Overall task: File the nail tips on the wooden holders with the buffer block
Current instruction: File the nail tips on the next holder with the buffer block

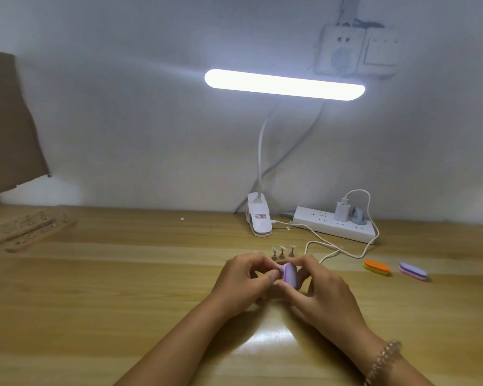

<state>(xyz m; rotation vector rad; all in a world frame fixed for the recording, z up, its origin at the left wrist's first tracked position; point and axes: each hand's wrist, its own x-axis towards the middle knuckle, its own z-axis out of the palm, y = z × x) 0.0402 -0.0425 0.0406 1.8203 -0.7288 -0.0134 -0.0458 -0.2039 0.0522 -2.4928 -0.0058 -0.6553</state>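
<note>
My right hand (322,291) grips a purple buffer block (291,276) held on edge just above the wooden table (123,302). My left hand (241,280) pinches a small nail tip on its holder (280,270) against the block's left face; the holder is mostly hidden by my fingers. Just behind my hands stand three small nail tip holders (282,252) in a row on the table.
An orange buffer block (376,267) and another purple buffer block (412,271) lie to the right. A clip lamp (259,218) with a lit bar, a power strip (335,224) and white cables sit behind. Wooden holder strips (25,227) lie at far left.
</note>
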